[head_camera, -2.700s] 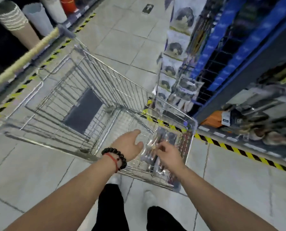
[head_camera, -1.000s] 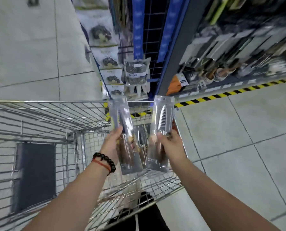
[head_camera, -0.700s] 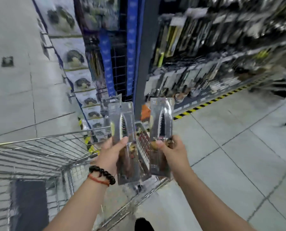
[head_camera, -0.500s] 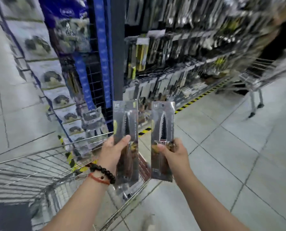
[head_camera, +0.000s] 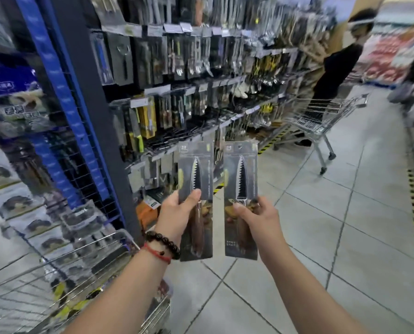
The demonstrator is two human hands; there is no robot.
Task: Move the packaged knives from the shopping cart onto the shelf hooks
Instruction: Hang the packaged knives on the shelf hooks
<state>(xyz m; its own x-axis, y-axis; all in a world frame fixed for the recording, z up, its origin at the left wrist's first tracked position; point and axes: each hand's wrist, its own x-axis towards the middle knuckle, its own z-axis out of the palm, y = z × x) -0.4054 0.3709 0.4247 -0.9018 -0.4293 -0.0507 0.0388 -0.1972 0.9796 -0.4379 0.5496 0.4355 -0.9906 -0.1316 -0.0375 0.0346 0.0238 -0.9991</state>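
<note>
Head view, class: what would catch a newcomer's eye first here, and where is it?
First, two packaged knives held upright side by side in the middle: the left hand grips the left knife pack, the right hand the right knife pack. Behind them to the left hangs the shelf, crowded with packaged utensils. The wire shopping cart sits at the lower left.

small white logo squares atop both knife packs [head_camera: 195, 201], unreadable, blue bag [head_camera: 15, 97] at left with large Chinese characters, possibly 香菇, too blurred
</note>
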